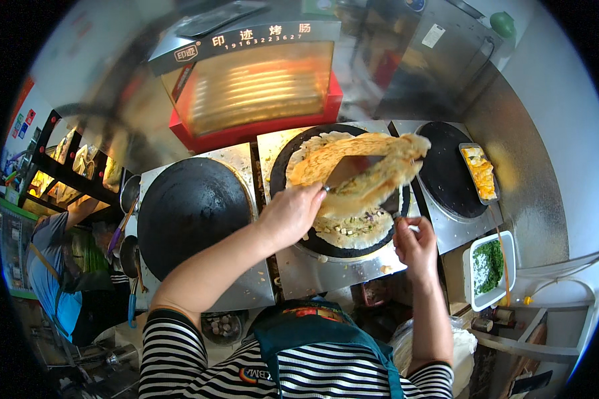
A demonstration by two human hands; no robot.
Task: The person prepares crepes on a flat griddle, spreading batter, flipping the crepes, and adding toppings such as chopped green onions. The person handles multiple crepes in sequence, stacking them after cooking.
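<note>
My left hand (pixel 290 213) grips the handle of a wide metal scraper (pixel 352 168), its blade among the folds of a thin crepe (pixel 344 149). A browned part of the crepe is lifted and slightly blurred, reaching past the griddle's right side. Beneath it, a pale layer (pixel 354 230) carries diced green and purple bits. The crepe lies on a round black griddle (pixel 278 172). My right hand (pixel 415 245) holds a second scraper by its pale handle (pixel 413 228) at the griddle's right edge. Its blade (pixel 392 203) is partly hidden by the crepe.
A lit sausage roaster (pixel 259 90) stands behind. Round griddles flank mine, left (pixel 194 214) and right (pixel 447 169). A tray of yellow-and-white food (pixel 479 172) overlaps the right one. Nearby is a white tub (pixel 510 259) of chopped greens (pixel 489 267). Another person (pixel 55 279) works at far left.
</note>
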